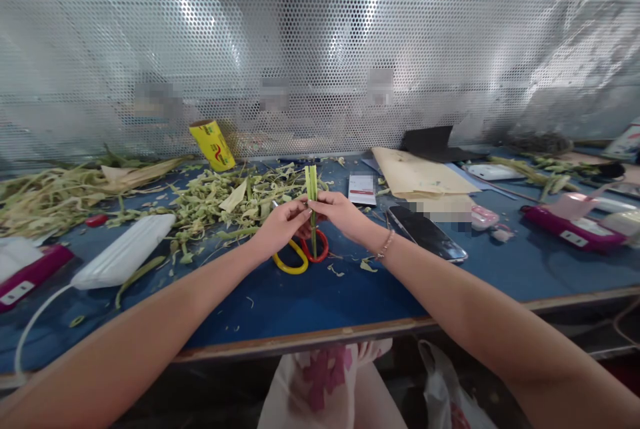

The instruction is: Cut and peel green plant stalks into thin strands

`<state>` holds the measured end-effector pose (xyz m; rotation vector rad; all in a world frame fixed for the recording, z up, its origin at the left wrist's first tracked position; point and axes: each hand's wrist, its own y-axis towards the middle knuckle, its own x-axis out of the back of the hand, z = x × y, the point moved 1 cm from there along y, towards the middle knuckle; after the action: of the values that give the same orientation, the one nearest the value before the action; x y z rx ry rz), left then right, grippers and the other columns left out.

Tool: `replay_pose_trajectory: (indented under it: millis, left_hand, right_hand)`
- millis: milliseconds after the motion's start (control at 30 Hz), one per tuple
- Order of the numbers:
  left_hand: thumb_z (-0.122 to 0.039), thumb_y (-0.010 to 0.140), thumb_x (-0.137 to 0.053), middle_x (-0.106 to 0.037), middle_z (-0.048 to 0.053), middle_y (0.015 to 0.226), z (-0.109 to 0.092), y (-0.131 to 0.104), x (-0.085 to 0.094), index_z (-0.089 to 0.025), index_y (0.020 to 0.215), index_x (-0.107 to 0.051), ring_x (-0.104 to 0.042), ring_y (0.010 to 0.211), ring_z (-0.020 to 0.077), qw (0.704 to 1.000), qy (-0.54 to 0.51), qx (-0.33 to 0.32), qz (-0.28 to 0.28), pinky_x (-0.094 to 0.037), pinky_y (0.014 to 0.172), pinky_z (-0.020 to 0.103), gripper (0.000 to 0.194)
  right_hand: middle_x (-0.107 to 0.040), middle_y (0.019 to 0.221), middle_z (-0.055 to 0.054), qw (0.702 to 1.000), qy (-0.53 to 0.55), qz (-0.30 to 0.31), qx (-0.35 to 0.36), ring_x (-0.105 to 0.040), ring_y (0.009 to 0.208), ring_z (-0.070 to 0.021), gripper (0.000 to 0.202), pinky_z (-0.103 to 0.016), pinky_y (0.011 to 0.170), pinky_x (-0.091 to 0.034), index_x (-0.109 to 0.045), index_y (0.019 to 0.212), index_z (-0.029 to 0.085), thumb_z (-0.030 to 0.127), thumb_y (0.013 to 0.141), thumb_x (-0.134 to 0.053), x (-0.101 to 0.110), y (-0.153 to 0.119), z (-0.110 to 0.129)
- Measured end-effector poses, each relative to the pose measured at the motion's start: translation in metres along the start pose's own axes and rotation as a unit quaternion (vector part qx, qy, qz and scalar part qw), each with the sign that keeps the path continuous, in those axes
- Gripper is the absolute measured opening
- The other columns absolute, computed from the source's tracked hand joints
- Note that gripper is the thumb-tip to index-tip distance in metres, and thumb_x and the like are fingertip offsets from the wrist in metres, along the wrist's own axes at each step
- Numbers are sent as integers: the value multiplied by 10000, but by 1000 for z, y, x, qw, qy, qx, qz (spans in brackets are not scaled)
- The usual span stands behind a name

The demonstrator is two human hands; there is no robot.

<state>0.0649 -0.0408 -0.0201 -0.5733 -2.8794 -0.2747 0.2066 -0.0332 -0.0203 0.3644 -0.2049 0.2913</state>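
Both my hands meet over the middle of the blue table around a green plant stalk (312,183), which stands roughly upright. My left hand (284,223) pinches it from the left, fingers closed. From the other side, the fingers of my right hand (342,214) close on the same stalk. Its pale green top sticks up above the fingers, and a thinner part runs down below them. Beneath the hands lie scissors (293,267) with one yellow and one red handle loop; the hands partly cover the blades.
Leaf and stalk scraps (225,199) are heaped left of centre. A yellow tube (214,145) leans at the perforated metal screen (320,69). Right are a phone (427,232), brown paper (423,172) and a purple power strip (575,232). A white wrapped block (125,252) with a cord lies left.
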Motion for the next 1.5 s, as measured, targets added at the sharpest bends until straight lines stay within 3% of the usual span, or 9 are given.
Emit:
replay_pose_trajectory:
  millis: [100, 300, 567, 767, 967, 1167, 1333, 1500]
  left_hand:
    - [-462, 693, -614, -578, -29, 530, -3, -1, 1, -174, 671, -503, -572, 474, 104, 1000, 20, -19, -12, -500, 510, 241, 309]
    - [-404, 709, -613, -577, -29, 542, -6, -1, -1, -168, 672, -509, -575, 494, 107, 999, 24, -30, -23, -505, 540, 250, 260]
    - [-294, 735, -555, -563, -26, 552, -11, -6, -5, -173, 627, -524, -569, 524, 121, 998, -28, -21, -49, -491, 552, 262, 165]
    - [-265, 753, -523, -560, -34, 530, -8, -4, -4, -184, 634, -493, -557, 491, 117, 997, -37, -24, -67, -492, 543, 264, 147]
    - [-217, 761, -494, -567, -31, 569, -8, -3, -2, -187, 676, -494, -567, 504, 120, 997, 0, -22, -79, -505, 575, 281, 90]
    - [-200, 728, -523, -557, -34, 580, -6, -4, 1, -191, 700, -506, -575, 510, 124, 994, 25, -41, -96, -509, 587, 281, 34]
    - [-135, 679, -502, -561, -29, 574, -7, -3, 1, -184, 643, -501, -587, 535, 128, 990, 32, -68, -119, -511, 586, 279, 61]
    - [-114, 654, -481, -548, -43, 546, -10, -3, -1, -179, 633, -491, -550, 480, 99, 990, -21, -34, -133, -504, 553, 259, 69]
  right_hand:
    - [-374, 533, 46, 1000, 11, 1, -9, -430, 562, -97, 343, -243, 562, -384, -359, 550, 192, 431, 743, -511, -1, 0, -3]
    - [-351, 538, 57, 998, 64, 3, 5, -370, 518, -73, 351, -230, 536, -362, -385, 558, 185, 460, 727, -525, -3, -1, 1]
    - [-447, 570, 38, 993, 121, -5, -10, -450, 566, -89, 316, -244, 590, -411, -461, 589, 176, 455, 706, -550, -4, -1, 3]
    - [-481, 582, 26, 998, 55, -34, -8, -482, 580, -96, 228, -245, 603, -431, -461, 603, 175, 331, 769, -456, -2, 0, 2]
    - [-499, 621, 24, 998, 0, -53, 16, -501, 606, -104, 107, -259, 624, -440, -465, 663, 177, 245, 745, -453, -1, -3, 8]
    - [-515, 645, 16, 998, -26, -56, 27, -527, 621, -110, 126, -265, 631, -463, -468, 686, 181, 287, 734, -515, 0, -6, 11]
    - [-494, 604, 17, 991, -85, -93, 51, -482, 579, -105, 207, -253, 570, -419, -447, 634, 186, 337, 723, -557, 1, -4, 7]
    - [-485, 620, 12, 981, -128, -115, 89, -467, 601, -105, 200, -245, 567, -398, -469, 613, 180, 309, 723, -576, 0, -7, 10]
